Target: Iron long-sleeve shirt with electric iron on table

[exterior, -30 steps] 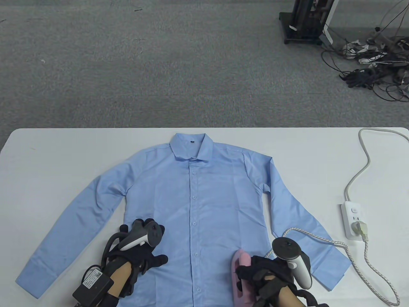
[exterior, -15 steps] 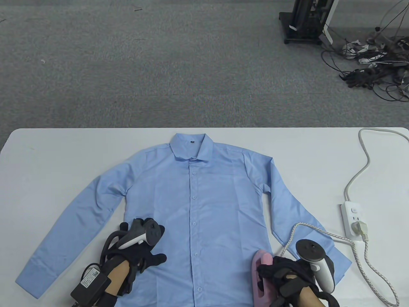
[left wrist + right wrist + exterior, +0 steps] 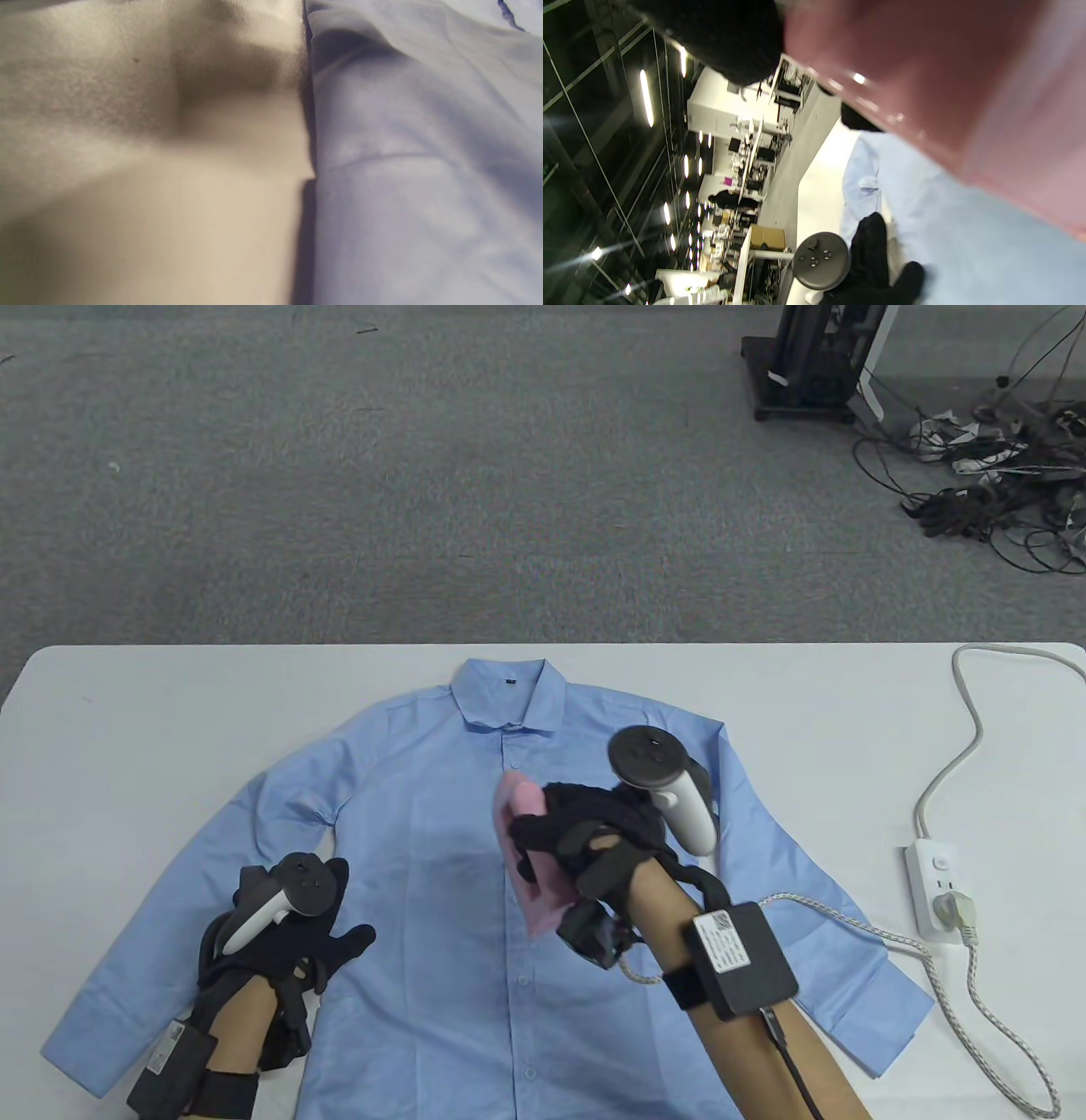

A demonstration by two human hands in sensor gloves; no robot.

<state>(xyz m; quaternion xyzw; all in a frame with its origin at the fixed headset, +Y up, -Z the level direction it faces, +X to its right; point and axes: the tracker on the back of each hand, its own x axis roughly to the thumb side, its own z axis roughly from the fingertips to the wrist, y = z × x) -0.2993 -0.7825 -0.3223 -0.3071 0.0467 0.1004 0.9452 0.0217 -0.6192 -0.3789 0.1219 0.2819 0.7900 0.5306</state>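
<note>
**Iron carried up to the chest of the shirt**

Since the earlier frames the right hand (image 3: 585, 836) has travelled from the hem at the near edge up to the chest, taking the pink iron (image 3: 530, 857) with it; the left hand (image 3: 293, 929) has slid outward toward the side seam. The right hand's fingers wrap the iron's handle, its nose pointing at the collar beside the button placket. The left hand rests flat, fingers spread, on the lower left front of the blue shirt (image 3: 441, 831), which lies buttoned and face up on the white bench (image 3: 127, 729). The iron's braided cord (image 3: 925, 967) trails to the power strip (image 3: 937, 891) on the right.
</note>
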